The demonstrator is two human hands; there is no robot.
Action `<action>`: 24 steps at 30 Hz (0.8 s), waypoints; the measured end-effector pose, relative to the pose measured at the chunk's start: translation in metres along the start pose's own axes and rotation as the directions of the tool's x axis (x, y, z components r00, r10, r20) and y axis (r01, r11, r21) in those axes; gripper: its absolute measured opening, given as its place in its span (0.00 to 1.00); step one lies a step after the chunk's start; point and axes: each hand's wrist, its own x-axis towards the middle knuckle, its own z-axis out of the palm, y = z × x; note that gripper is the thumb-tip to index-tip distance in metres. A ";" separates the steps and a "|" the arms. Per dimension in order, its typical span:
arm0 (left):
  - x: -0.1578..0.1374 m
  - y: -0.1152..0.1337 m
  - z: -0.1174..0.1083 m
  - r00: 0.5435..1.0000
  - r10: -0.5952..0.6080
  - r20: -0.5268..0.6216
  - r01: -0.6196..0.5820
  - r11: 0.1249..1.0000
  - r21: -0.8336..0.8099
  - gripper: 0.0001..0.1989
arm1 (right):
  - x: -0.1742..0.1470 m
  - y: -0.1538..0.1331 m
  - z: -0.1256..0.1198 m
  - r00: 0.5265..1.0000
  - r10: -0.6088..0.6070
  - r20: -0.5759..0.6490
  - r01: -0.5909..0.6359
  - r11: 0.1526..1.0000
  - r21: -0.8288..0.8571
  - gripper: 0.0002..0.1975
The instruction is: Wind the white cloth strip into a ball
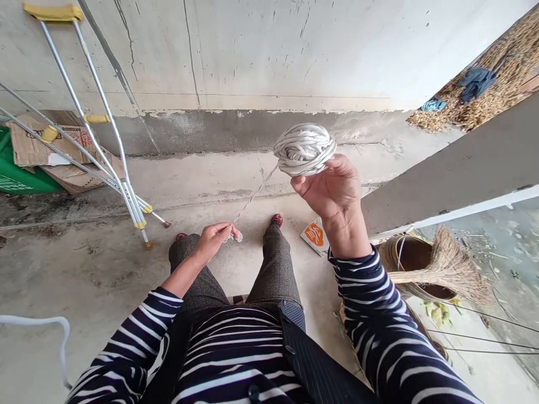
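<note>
Raised in front of the wall, my right hand (337,191) is closed around the underside of a ball of yarn (304,149), white-grey and loosely wound. A strand of yarn (256,194) runs taut and slanting from the ball down to my left hand (214,240). That hand hangs lower, above my legs, its fingers pinched on a small bunched piece of yarn (236,237). Whether the bunch is knitted or only looped is too small to tell. Nothing else shows between the fingers of either hand.
Metal crutches (105,151) with yellow pads lean at the left, by flattened cardboard (63,148) and a green box (21,174). At the right are a straw broom (455,269), a bucket (391,252) and a pillar (455,163). A printed white-and-orange item (314,235) lies on the floor.
</note>
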 end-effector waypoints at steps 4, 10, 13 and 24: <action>-0.013 -0.013 -0.004 0.998 -0.045 -0.043 0.047 0.997 0.054 0.19 | 0.010 -0.016 0.013 0.999 -0.039 0.002 0.039 0.998 -0.048 0.24; -0.019 0.006 -0.003 0.995 -0.019 -0.093 0.014 0.999 -0.050 0.18 | 0.031 -0.058 0.041 0.983 -0.133 0.127 0.140 0.989 -0.048 0.18; -0.020 0.023 -0.012 0.997 0.027 -0.075 -0.030 0.999 -0.035 0.18 | 0.031 -0.090 0.055 0.950 -0.191 0.245 0.213 0.975 -0.064 0.14; 0.009 -0.041 -0.042 0.932 -0.197 -0.305 0.279 0.926 0.254 0.21 | 0.010 -0.017 0.053 0.972 0.098 0.212 -0.053 0.976 -0.211 0.29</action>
